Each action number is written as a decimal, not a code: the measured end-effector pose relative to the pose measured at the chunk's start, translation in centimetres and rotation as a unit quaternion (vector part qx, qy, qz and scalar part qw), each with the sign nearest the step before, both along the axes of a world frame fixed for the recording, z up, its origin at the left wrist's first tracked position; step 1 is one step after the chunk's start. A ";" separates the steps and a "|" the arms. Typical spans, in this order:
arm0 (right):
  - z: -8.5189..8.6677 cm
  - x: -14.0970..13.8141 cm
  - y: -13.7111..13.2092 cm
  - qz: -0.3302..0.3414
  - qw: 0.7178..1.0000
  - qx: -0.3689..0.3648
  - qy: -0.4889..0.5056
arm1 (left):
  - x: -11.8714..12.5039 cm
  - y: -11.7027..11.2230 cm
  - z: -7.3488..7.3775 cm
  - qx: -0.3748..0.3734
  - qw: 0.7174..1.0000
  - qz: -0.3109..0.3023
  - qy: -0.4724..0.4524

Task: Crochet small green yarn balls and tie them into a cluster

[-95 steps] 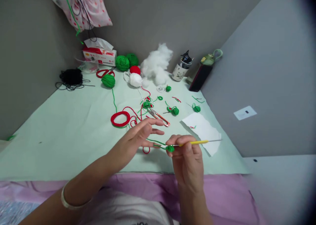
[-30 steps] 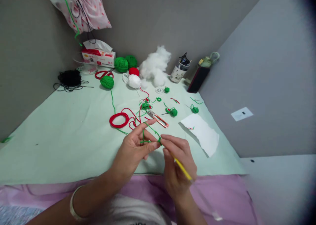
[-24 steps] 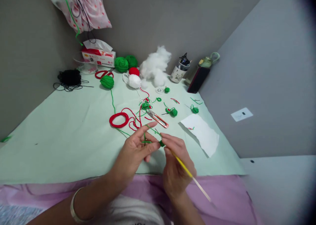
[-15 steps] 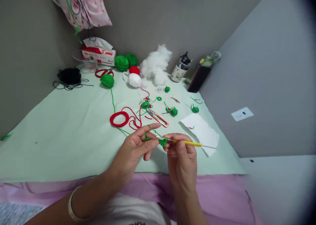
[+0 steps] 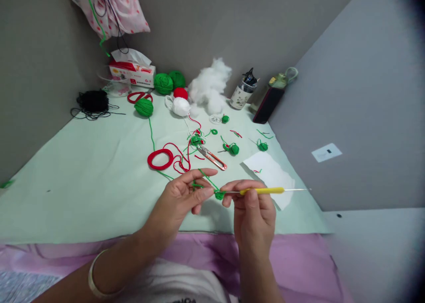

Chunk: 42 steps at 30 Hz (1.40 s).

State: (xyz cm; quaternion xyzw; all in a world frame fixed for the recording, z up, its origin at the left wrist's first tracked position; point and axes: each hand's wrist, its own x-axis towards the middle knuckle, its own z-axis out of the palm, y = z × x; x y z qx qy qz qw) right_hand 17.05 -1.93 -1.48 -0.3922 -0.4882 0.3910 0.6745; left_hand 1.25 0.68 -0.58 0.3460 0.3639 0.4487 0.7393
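Between thumb and a finger, my left hand point(image 5: 184, 194) pinches a small green crochet piece point(image 5: 219, 195), its index finger stretched out with green yarn point(image 5: 208, 178) running over it. My right hand point(image 5: 254, 210) is closed round the yellow handle of a crochet hook point(image 5: 265, 191). The hook's thin metal shaft reaches left to the top of the piece, and another thin metal end sticks out to the right. Whether the tip sits inside a stitch is too small to tell. Past my fingers lie orange thread snips point(image 5: 212, 157) and a coil of red cord point(image 5: 160, 160).
Green yarn balls point(image 5: 144, 107), white yarn point(image 5: 181, 106), black yarn point(image 5: 93, 101) and stuffing point(image 5: 210, 88) line the back. Small green crocheted pieces point(image 5: 234, 149) and a torn white paper point(image 5: 272, 179) lie to the right. A pen cup point(image 5: 242, 95) and a bottle point(image 5: 268, 101) stand by the wall.
My right hand has moved to the right, drawing the hook along with it, so less of its shaft lies over the green piece. My left hand has stayed almost in place.
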 end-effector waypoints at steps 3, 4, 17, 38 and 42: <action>0.1 0.0 -0.4 -0.021 0.999 0.010 -0.039 | -0.1 -0.1 -0.2 0.018 1.000 0.003 0.020; 0.2 0.0 -0.5 -0.024 0.998 0.014 -0.047 | -0.1 -0.1 -0.3 0.023 0.999 0.005 0.027; 0.0 0.0 -1.6 -0.078 0.959 0.126 -0.243 | 0.0 0.0 -0.1 0.042 0.998 0.021 0.048; -0.8 0.2 -0.8 -0.093 0.937 0.193 -0.276 | -0.3 0.2 0.2 -0.083 0.983 -0.074 -0.143; -0.2 0.5 -0.6 -0.051 0.980 0.123 -0.149 | -0.6 0.5 0.5 -0.049 0.991 -0.040 -0.117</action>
